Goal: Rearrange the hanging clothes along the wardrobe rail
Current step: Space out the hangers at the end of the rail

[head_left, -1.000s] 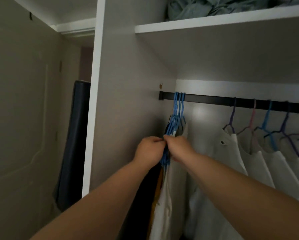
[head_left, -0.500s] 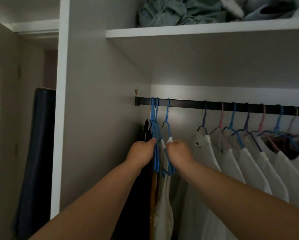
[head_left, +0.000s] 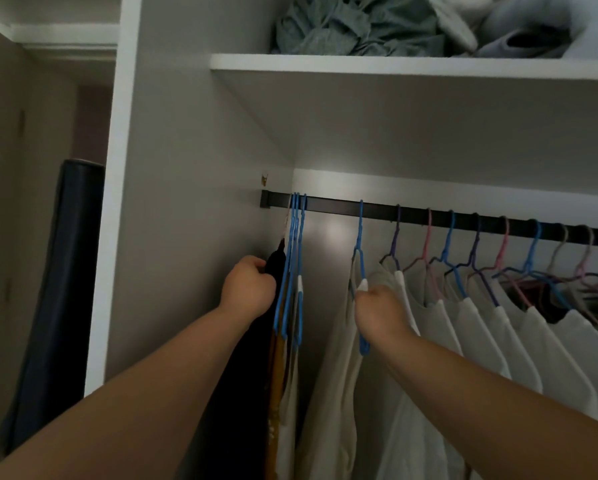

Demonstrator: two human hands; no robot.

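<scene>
— Both arms reach up toward the rail; where do the hands sit?
— Left hand curled round the dark garment at the rail's left end, beside three blue hangers.
— Right?
— Right hand grips a lone blue hanger with its pale top, just left of the white shirts.

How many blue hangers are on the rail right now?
6, maybe more hidden at right: three bunched at the left end, one in the right hand, at, two further right.
</scene>
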